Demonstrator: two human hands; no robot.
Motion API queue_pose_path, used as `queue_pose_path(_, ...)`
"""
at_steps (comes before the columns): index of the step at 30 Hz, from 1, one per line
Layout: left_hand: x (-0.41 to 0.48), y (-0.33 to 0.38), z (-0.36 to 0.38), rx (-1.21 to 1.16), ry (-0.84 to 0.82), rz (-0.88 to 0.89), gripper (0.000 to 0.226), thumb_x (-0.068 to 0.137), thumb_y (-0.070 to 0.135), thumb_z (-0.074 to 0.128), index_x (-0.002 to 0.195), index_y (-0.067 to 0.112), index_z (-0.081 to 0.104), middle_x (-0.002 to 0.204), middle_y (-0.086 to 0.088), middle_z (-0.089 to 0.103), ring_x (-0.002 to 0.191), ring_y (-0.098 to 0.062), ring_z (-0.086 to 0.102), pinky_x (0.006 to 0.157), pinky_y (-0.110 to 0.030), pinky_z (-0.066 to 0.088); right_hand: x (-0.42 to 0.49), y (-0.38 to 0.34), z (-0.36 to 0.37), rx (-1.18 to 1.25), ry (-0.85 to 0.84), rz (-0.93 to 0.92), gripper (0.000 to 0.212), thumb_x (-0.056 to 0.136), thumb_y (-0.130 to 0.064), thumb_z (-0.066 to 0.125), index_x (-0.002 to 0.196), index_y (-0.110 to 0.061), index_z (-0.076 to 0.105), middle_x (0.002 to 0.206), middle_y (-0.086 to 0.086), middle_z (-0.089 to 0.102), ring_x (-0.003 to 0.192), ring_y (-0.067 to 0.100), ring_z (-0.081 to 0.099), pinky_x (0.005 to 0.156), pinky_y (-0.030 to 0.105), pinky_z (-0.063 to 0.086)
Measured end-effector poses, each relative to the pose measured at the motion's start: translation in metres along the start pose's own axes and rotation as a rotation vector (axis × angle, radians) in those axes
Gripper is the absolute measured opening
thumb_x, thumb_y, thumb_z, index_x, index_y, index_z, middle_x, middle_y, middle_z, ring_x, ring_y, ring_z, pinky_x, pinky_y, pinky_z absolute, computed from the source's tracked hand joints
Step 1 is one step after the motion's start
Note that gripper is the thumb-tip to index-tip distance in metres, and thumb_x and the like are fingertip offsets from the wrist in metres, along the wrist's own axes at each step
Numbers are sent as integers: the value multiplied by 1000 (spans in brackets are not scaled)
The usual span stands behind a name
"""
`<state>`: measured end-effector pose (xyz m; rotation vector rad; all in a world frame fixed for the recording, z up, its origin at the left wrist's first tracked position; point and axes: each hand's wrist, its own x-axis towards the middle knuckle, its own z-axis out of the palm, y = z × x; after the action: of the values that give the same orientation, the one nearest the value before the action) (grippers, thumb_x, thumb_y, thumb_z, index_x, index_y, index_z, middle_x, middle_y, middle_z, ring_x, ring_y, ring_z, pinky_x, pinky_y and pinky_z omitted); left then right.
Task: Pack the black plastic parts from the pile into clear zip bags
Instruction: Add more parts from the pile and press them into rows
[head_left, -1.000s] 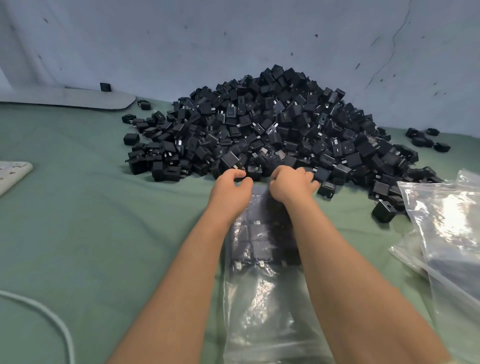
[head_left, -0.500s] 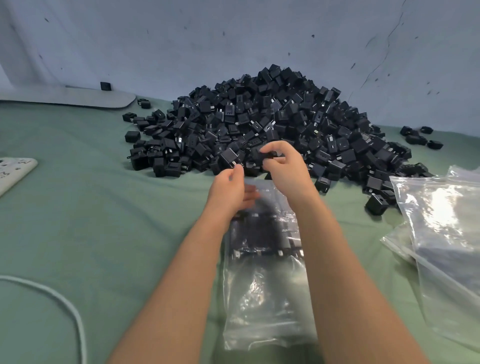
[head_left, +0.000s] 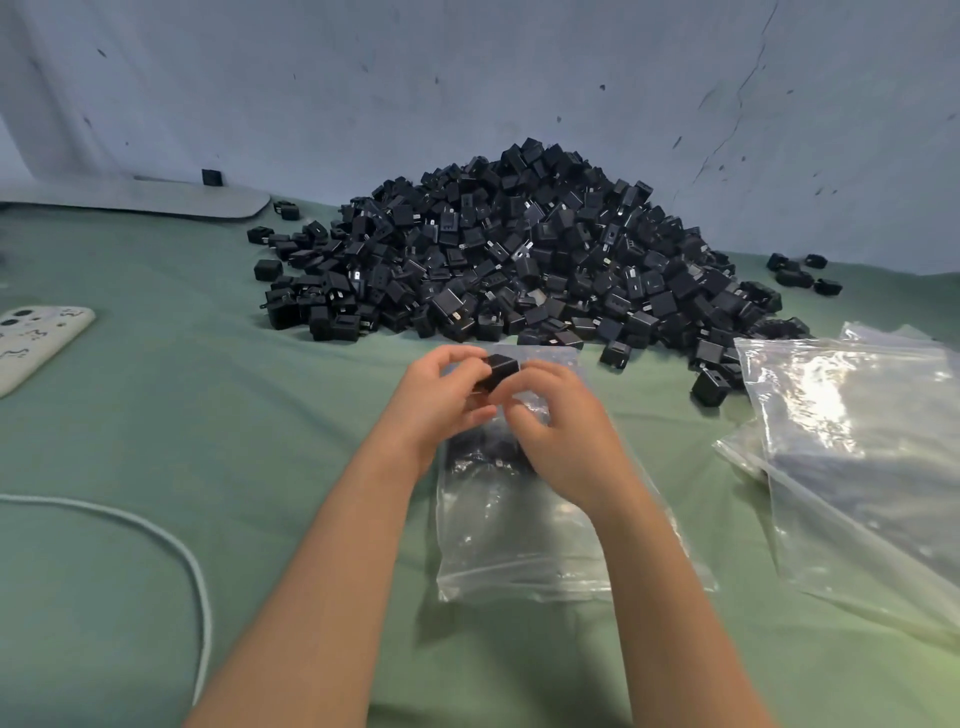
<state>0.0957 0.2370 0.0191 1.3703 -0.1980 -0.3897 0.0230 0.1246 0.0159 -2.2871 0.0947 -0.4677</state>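
A black plastic cube (head_left: 500, 370) is pinched by left hand (head_left: 439, 397) and right hand (head_left: 563, 444) — fingers curled — over a clear zip bag (head_left: 514, 540).

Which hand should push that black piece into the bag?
Probably right: both hands grip the black part, but the right hand sits over the zip bag, the left hand at its edge.

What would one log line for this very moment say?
stage: packing; left hand: holds black part; right hand: holds black part; zip bag: under hands; pile: beyond
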Motion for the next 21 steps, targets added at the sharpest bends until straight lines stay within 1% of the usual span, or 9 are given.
queue_pose_path(2,-7,-2,5,61,13,15,14,91,6,54,92,19,59,78,-5,65,65,-10,64,57,-20,54,-9,0,4,-76,-61,4,29,89,-11,54,102,-33,66,138,6,46,131,18,39,107,36,33)
queue_pose_path(4,-13,-3,9,124,20,36,14,91,5,52,94,17,59,78,-9,63,64,-12,63,60,-22,57,-15,0,9,-143,-93,31,35,91,-13,54,119,-32,63,142,9,41,133,28,35,109,42,33)
queue_pose_path(7,-21,-4,11,316,11,91,23,96,14,49,116,13,59,89,-8,66,79,-18,66,81,-33,55,-23,1,5,-108,-41,58,44,91,-13,53,129,-34,57,134,7,48,127,26,40,107,38,34)
queue_pose_path(9,-32,-5,6,593,45,207,29,94,28,52,122,19,56,101,-3,65,91,-18,65,89,-34,51,-32,4,-4,10,46,111,41,91,-13,53,127,-33,59,128,2,54,119,13,48,102,20,38)
queue_pose_path(11,-50,-6,1,855,-53,289,30,87,41,60,113,26,57,103,4,62,92,-13,61,88,-31,48,-43,6,-16,152,150,168,36,92,-11,54,122,-30,62,115,-5,62,98,2,55,84,9,41)
queue_pose_path(13,-67,-12,2,1156,-276,259,38,79,52,64,108,30,56,107,6,55,101,-13,54,94,-33,43,-54,5,-25,318,185,208,30,93,-10,55,115,-29,64,98,-6,67,84,6,56,75,14,43)
queue_pose_path(15,-79,-18,5,1383,-405,229,42,77,56,63,110,31,55,105,7,46,109,-16,47,95,-32,37,-66,-2,-29,454,151,203,26,95,-11,54,109,-28,66,93,5,69,81,13,57,77,21,45)
queue_pose_path(19,-87,-24,8,1402,-467,183,41,81,49,63,115,27,54,107,5,46,106,-16,50,89,-29,37,-88,-13,-32,544,90,178,23,95,-14,54,102,-30,69,98,8,70,99,21,64,94,37,48)
queue_pose_path(21,-86,-23,8,1375,-453,204,24,86,40,61,105,27,57,105,4,53,99,-16,54,80,-25,39,-96,-13,-32,527,62,190,23,95,-16,55,97,-33,70,92,4,70,97,19,64,96,41,47)
